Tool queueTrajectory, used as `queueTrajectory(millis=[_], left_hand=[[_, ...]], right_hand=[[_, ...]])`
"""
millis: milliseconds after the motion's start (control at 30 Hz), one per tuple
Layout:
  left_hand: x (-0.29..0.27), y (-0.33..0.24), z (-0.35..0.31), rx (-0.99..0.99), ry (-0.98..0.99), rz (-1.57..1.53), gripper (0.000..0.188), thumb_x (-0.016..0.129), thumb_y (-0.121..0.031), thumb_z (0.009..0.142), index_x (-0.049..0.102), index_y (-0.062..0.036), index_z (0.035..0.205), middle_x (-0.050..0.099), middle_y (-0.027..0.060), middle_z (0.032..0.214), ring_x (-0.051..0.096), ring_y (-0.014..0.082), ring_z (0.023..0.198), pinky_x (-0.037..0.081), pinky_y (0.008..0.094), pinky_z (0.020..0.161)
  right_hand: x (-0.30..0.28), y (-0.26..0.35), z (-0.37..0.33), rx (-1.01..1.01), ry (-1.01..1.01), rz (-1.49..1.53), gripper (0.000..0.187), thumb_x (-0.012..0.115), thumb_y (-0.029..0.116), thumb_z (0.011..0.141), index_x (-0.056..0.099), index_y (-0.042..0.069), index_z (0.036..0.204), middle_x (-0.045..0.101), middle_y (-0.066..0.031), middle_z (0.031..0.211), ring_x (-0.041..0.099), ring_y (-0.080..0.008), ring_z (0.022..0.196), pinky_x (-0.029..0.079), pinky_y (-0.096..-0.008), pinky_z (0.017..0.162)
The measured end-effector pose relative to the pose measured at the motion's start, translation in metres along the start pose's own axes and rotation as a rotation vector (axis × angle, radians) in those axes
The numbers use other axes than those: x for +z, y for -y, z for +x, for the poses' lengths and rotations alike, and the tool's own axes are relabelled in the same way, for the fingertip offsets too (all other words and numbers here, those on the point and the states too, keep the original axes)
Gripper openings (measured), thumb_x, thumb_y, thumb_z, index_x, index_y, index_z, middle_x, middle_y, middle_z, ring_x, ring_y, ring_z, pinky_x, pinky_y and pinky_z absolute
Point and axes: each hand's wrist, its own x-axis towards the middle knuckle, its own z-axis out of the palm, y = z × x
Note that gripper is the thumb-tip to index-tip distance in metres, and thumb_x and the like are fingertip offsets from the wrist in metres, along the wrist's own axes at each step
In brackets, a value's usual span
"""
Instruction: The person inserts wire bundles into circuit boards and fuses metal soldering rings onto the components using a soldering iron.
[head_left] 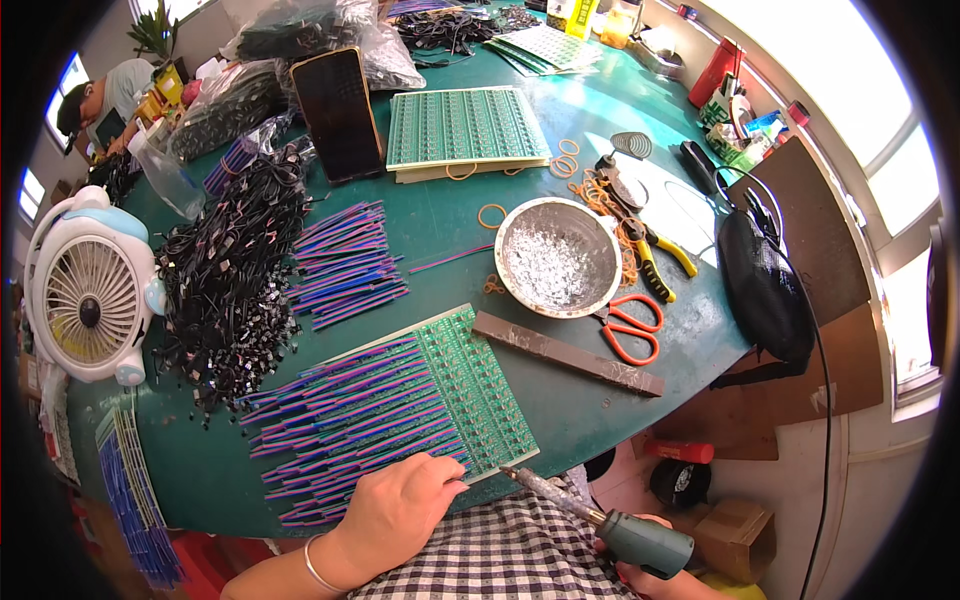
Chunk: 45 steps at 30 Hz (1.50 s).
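Observation:
My left hand [400, 505], with a bracelet at the wrist, rests over the near edge of a green circuit board panel [480, 385]. Its thumb and fingers are pinched together by the near wire ends; what lies between them is hidden. Rows of blue, red and black wires [350, 430] spread leftward from the panel. My right hand [645, 565], partly covered by the tool, grips a soldering iron [640, 540] with a green handle. The iron's tip is close to the panel's near right corner; whether it touches, I cannot tell.
A metal bowl [605, 290] of silvery bits, a brown bar [570, 355], orange-handled scissors [640, 330] and pliers [655, 265] sit to the right. Leftward are wire bundles [350, 262], black cables [235, 260] and a fan [90, 290]. A phone [338, 115] stands behind; another person [110, 100] sits far left.

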Motion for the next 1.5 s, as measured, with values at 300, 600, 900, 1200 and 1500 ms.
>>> queueTrajectory(millis=[300, 600, 900, 1200, 1500], left_hand=[[0.003, -0.003, -0.003, 0.242, 0.029, 0.361, 0.019, 0.070, -0.006, 0.073, 0.067, -0.0072, 0.092, 0.058, 0.0034, 0.081, 0.061, 0.0212, 0.068, 0.049, 0.0327, 0.054], [0.010, 0.004, -0.007, 0.206, 0.001, 0.398, 0.018, 0.069, -0.009, 0.073, 0.069, -0.0088, 0.091, 0.058, 0.0021, 0.080, 0.059, 0.0192, 0.065, 0.047, 0.0328, 0.052], [0.011, 0.005, -0.009, 0.217, -0.006, 0.386, 0.019, 0.069, -0.007, 0.072, 0.069, -0.0091, 0.091, 0.056, 0.0025, 0.080, 0.059, 0.0193, 0.064, 0.047, 0.0327, 0.052], [0.013, 0.005, -0.008, 0.211, -0.013, 0.372, 0.022, 0.068, -0.005, 0.071, 0.067, -0.0079, 0.093, 0.055, 0.0033, 0.080, 0.058, 0.0201, 0.064, 0.048, 0.0333, 0.052], [0.013, 0.004, -0.008, 0.220, -0.012, 0.407, 0.019, 0.069, -0.007, 0.072, 0.069, -0.0084, 0.091, 0.054, 0.0021, 0.078, 0.057, 0.0192, 0.063, 0.046, 0.0323, 0.051]], right_hand=[[-0.009, -0.001, -0.003, 0.149, -0.027, -0.240, 0.031, 0.063, 0.008, 0.077, 0.059, -0.003, 0.106, 0.068, -0.0095, 0.084, 0.068, -0.0210, 0.079, 0.053, -0.0340, 0.082], [0.002, -0.019, 0.004, -0.262, 0.002, -0.230, 0.056, 0.066, 0.033, 0.086, 0.053, -0.006, 0.125, 0.063, -0.0176, 0.113, 0.063, -0.0260, 0.098, 0.050, -0.0383, 0.086], [0.006, -0.015, 0.001, -0.149, -0.038, -0.154, 0.054, 0.067, 0.029, 0.085, 0.053, -0.006, 0.124, 0.061, -0.0191, 0.118, 0.062, -0.0282, 0.102, 0.048, -0.0386, 0.090], [0.002, -0.024, -0.007, -0.026, -0.030, -0.282, 0.045, 0.069, 0.017, 0.082, 0.058, -0.006, 0.119, 0.063, -0.0191, 0.115, 0.063, -0.0292, 0.099, 0.049, -0.0378, 0.088], [0.007, -0.005, 0.002, -0.046, -0.018, -0.309, 0.037, 0.067, 0.014, 0.082, 0.062, -0.005, 0.114, 0.064, -0.0189, 0.110, 0.064, -0.0294, 0.097, 0.050, -0.0372, 0.086]])
